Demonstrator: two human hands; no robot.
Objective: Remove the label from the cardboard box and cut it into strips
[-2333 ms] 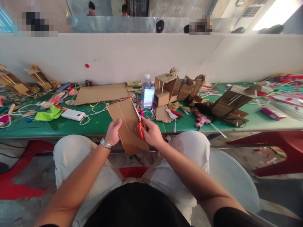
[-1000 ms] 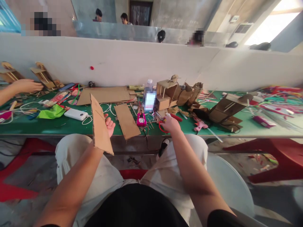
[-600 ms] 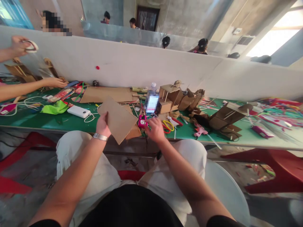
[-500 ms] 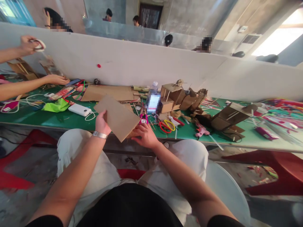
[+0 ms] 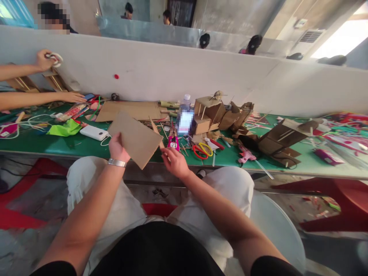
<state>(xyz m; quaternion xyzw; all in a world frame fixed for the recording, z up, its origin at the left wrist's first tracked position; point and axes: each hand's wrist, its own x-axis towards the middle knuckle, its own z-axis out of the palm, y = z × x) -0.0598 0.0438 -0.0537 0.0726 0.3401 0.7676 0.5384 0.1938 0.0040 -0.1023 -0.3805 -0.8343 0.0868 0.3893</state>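
My left hand grips a square piece of cardboard by its left edge, thumb on top, tilted above the front of the table. Close to the cardboard's right corner, my right hand pinches a narrow cardboard strip that points up and away. The strip stands just beside the piece; whether they touch I cannot tell. Beyond my right hand lie a pink item with a cartoon face and scissors with red and yellow handles.
A lit phone leans by a bottle. Cardboard models stand to the right, near a pink glue gun. A white power bank lies left. At far left, a co-worker's hand holds a tape roll.
The strip, mostly hidden behind the cardboard before, now shows upright in my right hand. The cardboard has shifted slightly left. The co-worker's lower hand has turned palm down onto the table.
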